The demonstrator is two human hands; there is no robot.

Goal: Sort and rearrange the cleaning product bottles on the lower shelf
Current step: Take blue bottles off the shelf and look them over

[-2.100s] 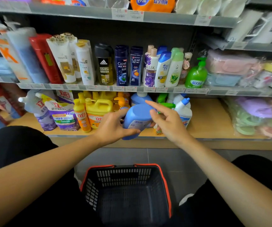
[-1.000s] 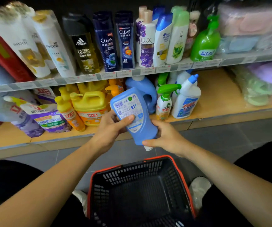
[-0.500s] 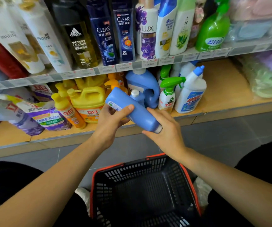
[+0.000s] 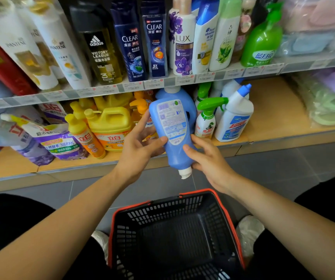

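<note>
I hold a blue detergent bottle (image 4: 172, 126) upside down in front of the lower shelf (image 4: 273, 110), white cap pointing down and back label facing me. My left hand (image 4: 138, 148) grips its left side, thumb on the front and fingers stretched up behind it. My right hand (image 4: 211, 160) holds the neck end from the right. Behind it stands a larger blue jug (image 4: 191, 109). To the right stand a green-trigger spray bottle (image 4: 206, 120) and a white bottle with a blue cap (image 4: 235, 118). To the left are a yellow jug (image 4: 110, 126) and a slim yellow bottle (image 4: 83, 134).
Purple refill pouches (image 4: 59, 142) lie at the shelf's left. Bagged sponges (image 4: 328, 106) fill the right end, with bare wood beside the white bottle. Shampoo bottles (image 4: 130, 43) line the shelf above. A black basket with a red rim (image 4: 162, 200) sits on the floor between my knees.
The blue bottle has been turned from lying slanted across my hands to upside down with its label toward me. Both hands shifted their hold on it.
</note>
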